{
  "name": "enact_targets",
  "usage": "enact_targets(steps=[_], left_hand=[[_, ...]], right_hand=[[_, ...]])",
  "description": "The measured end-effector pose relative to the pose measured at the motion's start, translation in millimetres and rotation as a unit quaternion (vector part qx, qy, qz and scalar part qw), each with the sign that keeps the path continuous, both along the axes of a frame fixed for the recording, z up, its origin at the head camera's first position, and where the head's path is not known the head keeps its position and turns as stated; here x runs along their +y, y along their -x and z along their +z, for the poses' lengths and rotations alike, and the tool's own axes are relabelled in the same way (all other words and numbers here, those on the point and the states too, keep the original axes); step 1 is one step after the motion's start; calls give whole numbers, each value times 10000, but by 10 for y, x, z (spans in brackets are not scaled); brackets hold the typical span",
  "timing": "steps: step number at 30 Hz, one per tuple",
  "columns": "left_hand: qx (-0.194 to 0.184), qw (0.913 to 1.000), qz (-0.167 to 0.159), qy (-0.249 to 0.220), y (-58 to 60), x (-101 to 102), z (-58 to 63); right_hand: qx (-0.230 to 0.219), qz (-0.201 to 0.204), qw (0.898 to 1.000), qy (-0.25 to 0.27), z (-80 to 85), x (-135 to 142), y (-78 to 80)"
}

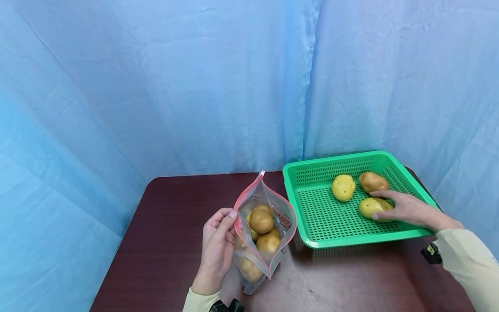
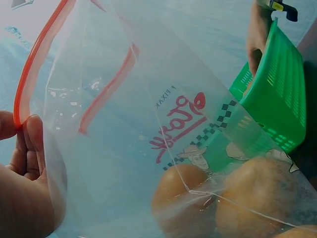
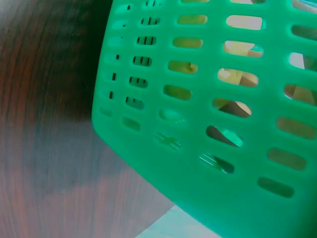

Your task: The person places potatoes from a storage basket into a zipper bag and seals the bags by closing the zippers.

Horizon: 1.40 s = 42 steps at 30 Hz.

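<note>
Lower centre: left hand [image 1: 218, 247] pinches translucent plastic bag [image 1: 283, 216] | lower right: right hand [image 1: 413, 210] curled round oval yellow potato [image 1: 368, 209] in perforated basket [image 1: 323, 219]

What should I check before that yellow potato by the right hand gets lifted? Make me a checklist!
1. Bag open: ok, its pink edges are spread apart.
2. Left hand's grip on the bag: ok, it pinches the edge.
3. Space in the bag: ok, there seems to be some above the potatoes.
4. Right hand's grip firm on the front yellow potato: cannot tell; thumb and fingers reach around it, but how tightly doesn't show.
5. Fingers off the brown potato behind: cannot tell, they're very close.
6. Straight, low way to the bag: not ok, the basket's side is between, so lifting over it looks best.
</note>
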<state>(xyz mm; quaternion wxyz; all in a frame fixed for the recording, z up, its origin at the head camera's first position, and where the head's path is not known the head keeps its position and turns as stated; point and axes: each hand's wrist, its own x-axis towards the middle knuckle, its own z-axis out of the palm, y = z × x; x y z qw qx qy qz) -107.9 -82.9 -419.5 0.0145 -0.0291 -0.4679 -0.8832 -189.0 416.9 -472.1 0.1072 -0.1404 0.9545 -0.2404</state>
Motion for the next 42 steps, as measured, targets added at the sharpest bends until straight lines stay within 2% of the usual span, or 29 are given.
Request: enact_targets(steps=[12,18,26,42], left_hand=[[-17,10000,49,-10,2,-9,3],[-32,10000,75,-47,-1,-6,3],[26,10000,59,-18,4,-10,-4],[-53,9999,101,-48,7,23,-2]], right_hand=[[-33,132,9995,-268,-87,-4,80],[-168,186,9995,-169,-111,-8,87],[32,322,9993,-197,-127,18,90],[638,61,9979,66,68,25,-22]])
